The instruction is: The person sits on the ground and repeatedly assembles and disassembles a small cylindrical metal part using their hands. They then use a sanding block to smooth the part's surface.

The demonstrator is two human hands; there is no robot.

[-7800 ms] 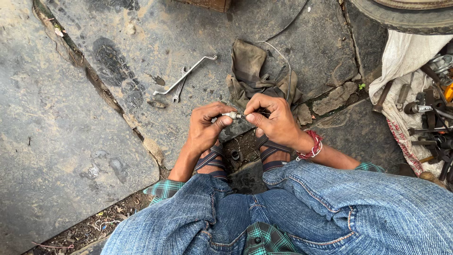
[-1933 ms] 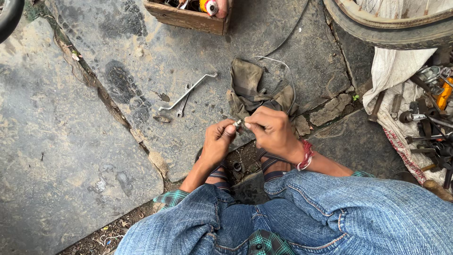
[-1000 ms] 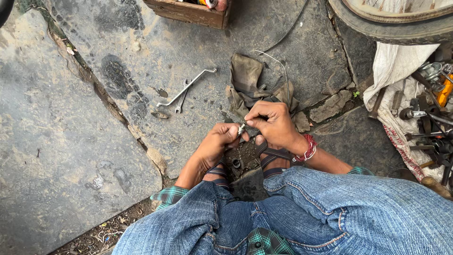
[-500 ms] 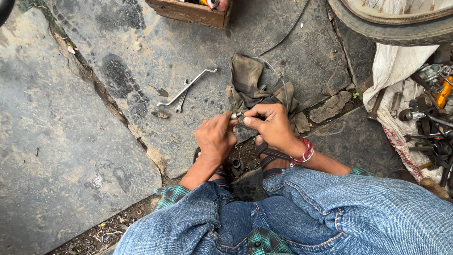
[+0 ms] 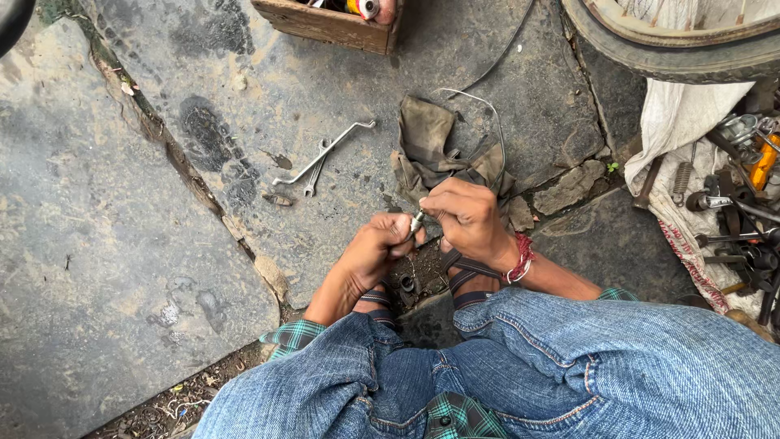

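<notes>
I have both hands pinched shut on a small metal part (image 5: 417, 220), left hand (image 5: 375, 248) and right hand (image 5: 465, 218) meeting just above my sandalled feet. To work it well, I judge I should brace my wrists on my knees. A dirty rag (image 5: 435, 150) lies just beyond; two wrenches (image 5: 323, 156) rest on the stone slab (image 5: 244, 97).

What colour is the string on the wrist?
Red, on the right hand's wrist band; head view.

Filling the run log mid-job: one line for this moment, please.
left hand: pinching small metal part | right hand: gripping same part | wrenches: lying on stone floor | rag: beyond hands
</notes>
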